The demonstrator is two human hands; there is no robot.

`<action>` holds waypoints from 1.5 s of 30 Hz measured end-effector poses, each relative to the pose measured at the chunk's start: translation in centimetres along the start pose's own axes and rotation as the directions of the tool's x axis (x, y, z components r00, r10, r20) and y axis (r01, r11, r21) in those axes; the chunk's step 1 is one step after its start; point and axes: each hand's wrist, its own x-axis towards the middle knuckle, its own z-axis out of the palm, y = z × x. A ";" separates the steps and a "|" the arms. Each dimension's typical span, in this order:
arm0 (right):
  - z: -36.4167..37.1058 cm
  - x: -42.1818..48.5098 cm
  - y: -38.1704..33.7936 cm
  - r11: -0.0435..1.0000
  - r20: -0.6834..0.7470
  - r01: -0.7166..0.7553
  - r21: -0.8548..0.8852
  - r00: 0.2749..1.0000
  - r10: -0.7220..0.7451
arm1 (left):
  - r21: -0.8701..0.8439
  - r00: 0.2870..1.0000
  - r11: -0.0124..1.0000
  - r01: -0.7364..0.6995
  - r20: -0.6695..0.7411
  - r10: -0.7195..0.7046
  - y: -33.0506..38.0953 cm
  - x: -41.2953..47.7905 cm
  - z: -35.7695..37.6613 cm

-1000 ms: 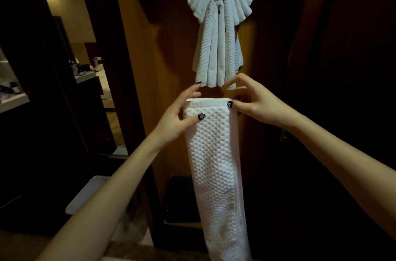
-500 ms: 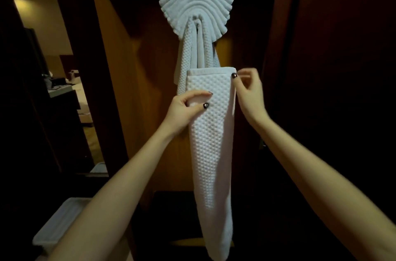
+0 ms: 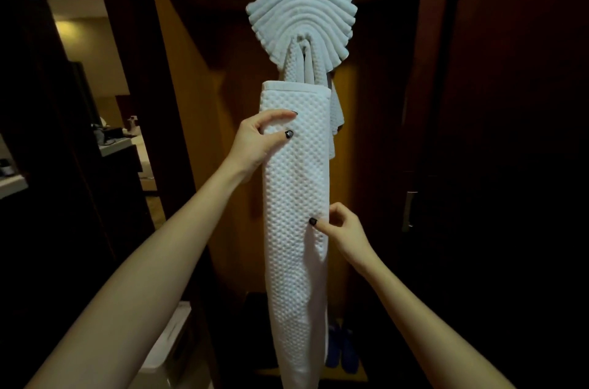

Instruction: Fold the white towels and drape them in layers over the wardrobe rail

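Held at two points on the long towel (image 3: 296,229). Upper point: pinched by the left hand (image 3: 258,139) at the towel's left edge, just under the top hem. Forefinger and thumb laid on the front face, dark polish on the nails, a small pucker of cloth between them. Lower point: pinched by the right hand (image 3: 345,230) at the right edge, about mid-length. Thumb pressed on the front, other fingers curled behind the edge.

Hanging upright in the middle of the view, folded lengthwise into a narrow white strip. Raised waffle-like dots over the whole front. Plain flat hem across the top. Lower end running out of view at 6 o'clock.

At 12 o'clock from the top hem: a fan of towels (image 3: 301,28), white, draped in arched layers, ridge over ridge. Under the fan: gathered tails (image 3: 306,69) of the same dotted cloth, dropping behind the long towel and showing past its right edge at 2 o'clock. Rail hidden under the cloth.

All housed in an open wardrobe (image 3: 197,101) with brown wooden walls. On its floor at 5 o'clock: a pair of blue shoes (image 3: 342,347), side by side.

At 3 o'clock: a dark door (image 3: 510,133) with a metal handle (image 3: 409,208). At 7 o'clock: a white box (image 3: 169,350), contents out of sight. At 9 o'clock: a counter (image 3: 118,146) carrying small items too dim to tell apart, any writing on them illegible.
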 end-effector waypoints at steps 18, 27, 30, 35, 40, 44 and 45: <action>-0.9 0.5 -2.5 0.984 0.231 -0.078 0.159 0.972 0.040 | -0.218 0.998 0.975 0.039 0.055 -0.028 3.3 1.5 -2.3; -0.2 -0.2 -4.9 0.990 0.200 0.062 0.125 0.976 -0.086 | -0.227 0.989 0.964 0.135 -0.029 -0.146 3.7 2.4 -3.5; 0.7 -0.7 -4.6 0.980 0.109 0.115 0.160 0.985 -0.134 | -0.200 0.967 0.956 0.213 -0.098 -0.236 2.1 2.4 -4.3; 1.9 0.0 -4.0 0.976 -0.029 0.097 0.194 0.995 -0.093 | -0.314 0.903 0.855 0.413 0.016 -0.430 -1.2 0.4 -4.4; 2.1 1.0 -3.7 0.989 -0.111 0.062 0.137 0.993 -0.047 | -0.336 0.826 0.754 0.564 0.214 -0.522 -5.4 -6.7 -1.6; 1.9 2.0 -3.6 0.993 -0.188 -0.034 0.113 0.981 0.055 | -0.419 0.822 0.709 0.567 0.245 -0.513 -6.9 -11.3 1.0; 1.8 2.1 -3.5 0.993 -0.197 -0.054 0.108 0.978 0.075 | -0.431 0.827 0.708 0.559 0.232 -0.512 -7.4 -12.0 1.3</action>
